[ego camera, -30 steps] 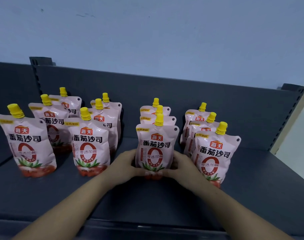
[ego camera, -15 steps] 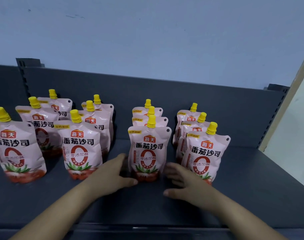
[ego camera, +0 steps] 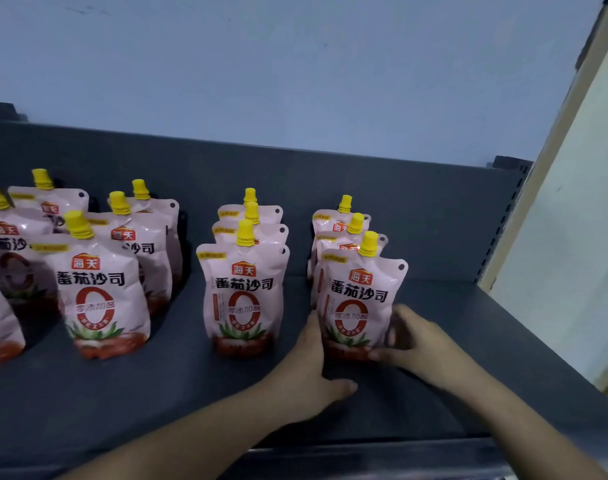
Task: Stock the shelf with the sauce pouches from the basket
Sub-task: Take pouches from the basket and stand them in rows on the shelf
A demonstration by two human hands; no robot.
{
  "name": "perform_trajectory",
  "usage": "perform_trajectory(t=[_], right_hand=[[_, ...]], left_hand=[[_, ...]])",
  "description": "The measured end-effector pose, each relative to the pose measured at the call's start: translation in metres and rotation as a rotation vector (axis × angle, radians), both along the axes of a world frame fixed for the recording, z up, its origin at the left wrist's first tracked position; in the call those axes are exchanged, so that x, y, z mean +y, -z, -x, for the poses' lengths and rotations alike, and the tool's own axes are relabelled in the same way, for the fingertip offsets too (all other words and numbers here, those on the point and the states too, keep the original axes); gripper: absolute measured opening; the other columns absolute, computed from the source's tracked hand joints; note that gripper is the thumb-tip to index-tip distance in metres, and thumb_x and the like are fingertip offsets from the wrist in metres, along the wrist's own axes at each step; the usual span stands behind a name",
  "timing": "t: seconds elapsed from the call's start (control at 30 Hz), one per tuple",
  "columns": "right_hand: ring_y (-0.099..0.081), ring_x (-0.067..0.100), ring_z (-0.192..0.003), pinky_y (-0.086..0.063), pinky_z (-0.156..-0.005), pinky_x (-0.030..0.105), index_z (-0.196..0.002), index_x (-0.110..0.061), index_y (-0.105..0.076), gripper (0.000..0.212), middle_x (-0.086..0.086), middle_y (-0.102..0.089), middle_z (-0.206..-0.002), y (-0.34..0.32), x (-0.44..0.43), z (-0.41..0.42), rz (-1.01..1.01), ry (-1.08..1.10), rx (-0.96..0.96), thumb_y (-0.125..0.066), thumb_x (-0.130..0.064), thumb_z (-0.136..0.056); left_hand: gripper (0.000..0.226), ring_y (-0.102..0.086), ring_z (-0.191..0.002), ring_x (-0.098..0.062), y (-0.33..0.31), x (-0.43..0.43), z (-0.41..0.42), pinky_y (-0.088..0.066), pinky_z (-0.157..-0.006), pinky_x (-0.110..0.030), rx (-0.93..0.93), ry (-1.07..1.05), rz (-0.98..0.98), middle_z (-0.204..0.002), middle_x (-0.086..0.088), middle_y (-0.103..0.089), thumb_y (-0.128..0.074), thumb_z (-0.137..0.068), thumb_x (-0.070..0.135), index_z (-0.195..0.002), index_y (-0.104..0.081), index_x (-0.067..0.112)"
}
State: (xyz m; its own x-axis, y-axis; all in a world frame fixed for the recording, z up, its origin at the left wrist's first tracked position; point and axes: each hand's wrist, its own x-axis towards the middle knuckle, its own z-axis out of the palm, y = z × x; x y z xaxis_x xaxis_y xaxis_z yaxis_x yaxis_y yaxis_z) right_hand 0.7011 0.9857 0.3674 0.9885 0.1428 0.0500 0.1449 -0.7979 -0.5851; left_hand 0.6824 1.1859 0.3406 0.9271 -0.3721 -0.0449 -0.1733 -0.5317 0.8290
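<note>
Left hand (ego camera: 309, 362), fingers flat, and right hand (ego camera: 417, 341), gripping, have moved from middle pouch (ego camera: 243, 292) to right pouch (ego camera: 358, 292); probably squaring rows.

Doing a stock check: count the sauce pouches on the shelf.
12, four rows of three: far-left row, its nearest one cut by the frame edge; left-centre row; middle row; right row, whose front pouch the right hand grips. More may sit beyond the left edge.
</note>
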Motion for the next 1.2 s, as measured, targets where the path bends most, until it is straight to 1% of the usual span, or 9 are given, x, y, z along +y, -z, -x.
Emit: perform_trajectory(t=[0.07, 0.2, 0.3, 0.53, 0.73, 0.83, 1.0, 1.07, 1.2], right_hand=[[-0.066, 0.006, -0.087, -0.054, -0.084, 0.033, -0.100, -0.028, -0.063, 0.037, -0.008, -0.071, -0.093, 0.003, 0.002, -0.007, -0.053, -0.063, 0.003, -0.081, -0.028, -0.067], [-0.066, 0.004, -0.091, -0.053, -0.086, 0.028, -0.100, -0.022, -0.069, 0.029, -0.008, -0.073, -0.098, 0.004, -0.001, -0.020, -0.051, -0.102, 0.000, -0.077, -0.023, -0.072], [-0.066, 0.003, -0.092, -0.051, -0.087, 0.025, -0.099, -0.024, -0.068, 0.026, -0.011, -0.072, -0.099, 0.005, -0.004, -0.026, -0.053, -0.160, 0.003, -0.075, -0.023, -0.074], [-0.063, -0.011, -0.085, -0.047, -0.071, 0.004, -0.091, -0.040, -0.060, 0.028, -0.024, -0.067, -0.088, 0.011, -0.013, -0.036, -0.041, -0.251, 0.005, -0.075, -0.022, -0.076], [-0.060, -0.004, -0.087, -0.044, -0.070, 0.008, -0.095, -0.034, -0.058, 0.026, -0.020, -0.065, -0.094, 0.011, -0.010, -0.031, -0.012, -0.234, 0.009, -0.073, -0.021, -0.079], [-0.058, -0.003, -0.089, -0.040, -0.069, 0.005, -0.099, -0.035, -0.054, 0.033, -0.020, -0.062, -0.096, 0.012, -0.008, -0.020, -0.051, -0.178, -0.004, -0.074, -0.018, -0.078], [-0.062, 0.016, -0.084, -0.048, -0.075, 0.029, -0.089, -0.025, -0.059, 0.029, -0.006, -0.067, -0.088, 0.015, 0.010, -0.009, -0.168, -0.020, -0.027, -0.080, -0.015, -0.071], [-0.062, 0.021, -0.082, -0.047, -0.075, 0.034, -0.087, -0.022, -0.059, 0.027, -0.001, -0.067, -0.085, 0.013, 0.017, -0.008, -0.191, 0.036, -0.028, -0.080, -0.013, -0.071], [-0.064, 0.023, -0.092, -0.052, -0.084, 0.039, -0.109, -0.008, -0.058, 0.052, 0.008, -0.068, -0.101, 0.015, 0.019, -0.009, -0.183, 0.166, 0.045, -0.084, -0.020, -0.066]], left_hand=[[0.111, -0.013, -0.141, -0.002, 0.005, -0.008, -0.007, -0.015, -0.118, -0.024, -0.067, -0.032, 0.039, -0.157, 0.012, -0.005, -0.072, -0.076, 0.033, -0.148, 0.012, 0.027], [0.108, -0.011, -0.138, 0.005, 0.011, -0.013, -0.010, -0.012, -0.110, -0.012, -0.136, -0.057, 0.049, -0.154, 0.015, -0.005, -0.070, -0.077, 0.033, -0.148, 0.012, 0.025], [0.108, -0.011, -0.138, 0.006, 0.010, -0.013, -0.009, -0.012, -0.112, -0.013, -0.132, -0.061, 0.055, -0.153, 0.019, -0.005, -0.069, -0.076, 0.034, -0.147, 0.012, 0.027], [0.109, -0.014, -0.139, 0.005, 0.013, -0.019, 0.006, -0.019, -0.117, -0.022, -0.162, -0.138, 0.046, -0.151, 0.022, -0.009, -0.068, -0.070, 0.039, -0.146, 0.009, 0.035], [0.101, -0.015, -0.139, 0.003, 0.001, -0.015, 0.020, -0.018, -0.117, -0.022, -0.135, -0.112, 0.048, -0.151, 0.020, -0.013, -0.068, -0.075, 0.023, -0.147, 0.002, 0.034], [0.096, -0.015, -0.135, 0.001, -0.007, -0.002, 0.034, -0.018, -0.110, -0.014, -0.083, -0.125, 0.001, -0.150, 0.013, -0.013, -0.067, -0.081, 0.023, -0.148, 0.001, 0.024], [0.089, -0.023, -0.131, 0.003, -0.014, 0.045, 0.082, -0.022, -0.100, -0.002, -0.081, -0.114, -0.053, -0.150, 0.013, -0.019, -0.065, -0.084, 0.029, -0.149, -0.005, 0.022], [0.082, -0.026, -0.130, 0.007, -0.015, 0.070, 0.107, -0.023, -0.101, -0.005, -0.134, -0.123, -0.047, -0.149, 0.016, -0.026, -0.063, -0.084, 0.029, -0.148, -0.012, 0.027], [0.059, -0.039, -0.123, 0.017, -0.019, 0.135, 0.167, -0.033, -0.103, -0.009, -0.225, -0.141, 0.050, -0.131, 0.034, -0.047, -0.065, -0.084, 0.031, -0.130, -0.033, 0.049]])
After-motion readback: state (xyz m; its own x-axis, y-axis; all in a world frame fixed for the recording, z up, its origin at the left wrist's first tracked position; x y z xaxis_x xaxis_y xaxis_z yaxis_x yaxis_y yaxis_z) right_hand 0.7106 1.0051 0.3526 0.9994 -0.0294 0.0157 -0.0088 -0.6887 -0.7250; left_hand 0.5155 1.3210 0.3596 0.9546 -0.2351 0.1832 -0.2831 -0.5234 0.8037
